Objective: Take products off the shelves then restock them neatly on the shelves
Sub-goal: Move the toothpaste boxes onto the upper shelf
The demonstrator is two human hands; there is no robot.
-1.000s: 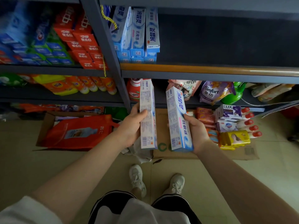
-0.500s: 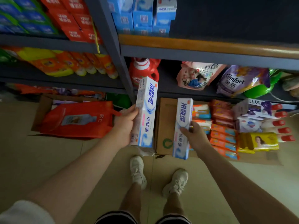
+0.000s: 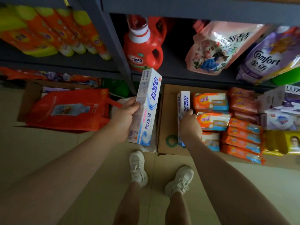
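Head view, looking down past your arms to the floor. Your left hand point(image 3: 125, 114) has its grip clenched on a white-and-blue toothpaste box point(image 3: 146, 108), fingers curled over the box's left edge; the box is held upright, tilted slightly to the right, in the air just left of the flattened cardboard sheet point(image 3: 168, 127) on the floor. Your right hand point(image 3: 190, 124) grasps a second toothpaste box point(image 3: 184, 103) from above; this box lies along the cardboard sheet, and whether it already rests on the cardboard cannot be told. Just to the right of that second box, on the same cardboard, lie stacked orange-and-blue soap packs point(image 3: 211, 103), with further orange packs point(image 3: 243, 135) beyond them, then yellow packs point(image 3: 282, 142) and a pale Lux box point(image 3: 289, 95) at the cardboard's far right. Above the cardboard, on the dark metal shelf point(image 3: 178, 77), stand a red OMO detergent bottle point(image 3: 142, 52), a pink refill pouch point(image 3: 215, 46) and a purple Comfort pouch point(image 3: 267, 57). Left of the shelf's upright post point(image 3: 113, 38) lies a row of orange-and-yellow bottles point(image 3: 48, 33). Well left of the cardboard sheet, an orange carrier bag point(image 3: 69, 111) rests in an open carton point(image 3: 27, 98) on the floor. Your two white shoes point(image 3: 138, 168) stand just below the cardboard's near edge.
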